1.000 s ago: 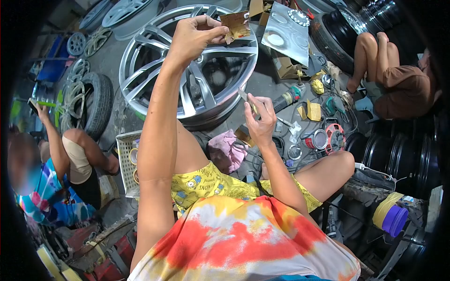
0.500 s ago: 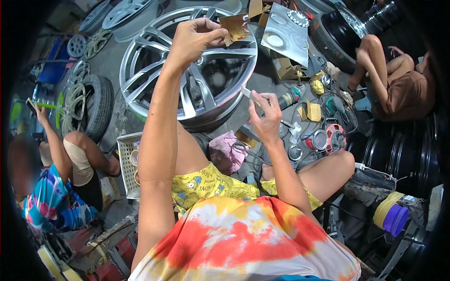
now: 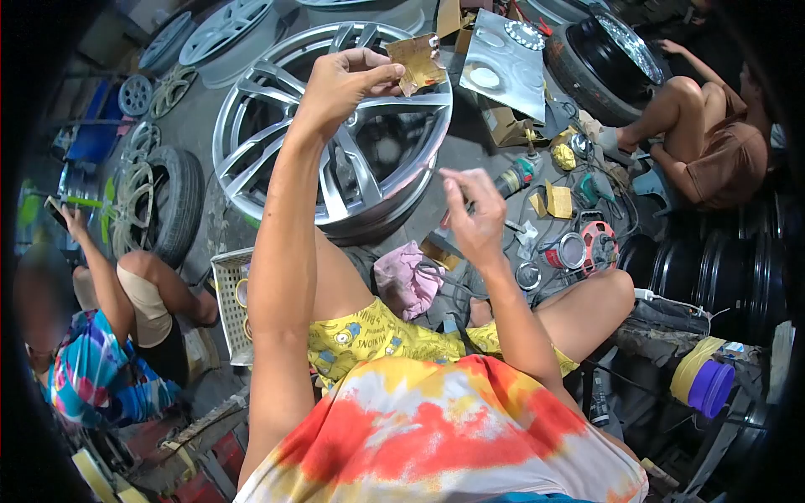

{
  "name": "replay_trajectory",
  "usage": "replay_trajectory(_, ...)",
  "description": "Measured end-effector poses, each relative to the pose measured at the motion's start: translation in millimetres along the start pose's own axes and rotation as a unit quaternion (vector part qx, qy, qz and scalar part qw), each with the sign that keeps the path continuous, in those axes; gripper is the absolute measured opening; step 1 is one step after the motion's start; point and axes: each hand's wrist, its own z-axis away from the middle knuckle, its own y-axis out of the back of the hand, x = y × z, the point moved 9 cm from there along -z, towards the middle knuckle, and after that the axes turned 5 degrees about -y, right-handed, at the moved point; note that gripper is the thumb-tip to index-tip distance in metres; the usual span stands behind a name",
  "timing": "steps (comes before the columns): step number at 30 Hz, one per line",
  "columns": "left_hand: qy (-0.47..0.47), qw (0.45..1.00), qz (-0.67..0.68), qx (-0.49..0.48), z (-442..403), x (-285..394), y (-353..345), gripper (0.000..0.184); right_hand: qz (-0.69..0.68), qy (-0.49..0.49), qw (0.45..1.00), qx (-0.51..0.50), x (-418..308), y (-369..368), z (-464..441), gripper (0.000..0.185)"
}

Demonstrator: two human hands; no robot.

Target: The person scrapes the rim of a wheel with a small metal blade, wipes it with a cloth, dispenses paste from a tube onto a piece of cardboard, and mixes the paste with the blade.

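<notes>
My left hand (image 3: pixel 345 82) pinches the edge of a small, torn brownish card (image 3: pixel 418 65) above the upper part of a silver alloy wheel (image 3: pixel 355 180). The wheel lies face up on the floor in front of my legs. Over its lower right side, my right hand (image 3: pixel 476 210) is closed around a thin tool (image 3: pixel 433 170). Only the narrow dark tip shows past the fingers; the rest is hidden. The tip is close to the wheel's rim, but whether they touch I cannot tell.
A pink cloth (image 3: pixel 408 279), an open can (image 3: pixel 572 251), a power tool (image 3: pixel 516 175) and cables lie to the right. A white basket (image 3: pixel 233 310) stands by my left leg. One person (image 3: pixel 719 151) sits at the right, another (image 3: pixel 113 352) at the left.
My right hand has shifted slightly right and turned, so the tool shows less of its flat side. The card has come slightly lower. The person on the right has changed posture, with an arm outstretched.
</notes>
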Motion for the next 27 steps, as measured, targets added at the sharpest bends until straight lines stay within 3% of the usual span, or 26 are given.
replay_trajectory(6, 0.05, 0.993, 0.099, -0.046, 4.1, -5.6, -20.4, 0.016, -0.056, 0.025, 0.99, 0.123, -30.6, 39.8, -48.2, 0.014)
replay_trajectory(9, 0.064, 0.991, 0.104, -0.049, 6.3, -4.4, -24.3, 0.015, -0.06, 0.036, 0.988, 0.137, -25.8, 41.6, -57.2, 0.015)
replay_trajectory(14, 0.057, 0.99, 0.112, -0.06, 8.6, -2.0, -32.8, 0.014, -0.064, 0.028, 0.99, 0.126, -27.5, 32.3, -60.4, 0.016)
replay_trajectory(23, 0.06, 0.989, 0.103, -0.082, 11.8, -2.9, -40.7, 0.015, -0.262, -0.103, 0.959, 0.03, -2.7, 3.8, -51.4, 0.018)
replay_trajectory(27, 0.045, 0.994, 0.089, -0.038, 8.7, 3.7, -27.4, 0.017, -0.267, -0.125, 0.955, -0.006, 13.9, 4.3, -38.9, 0.015)
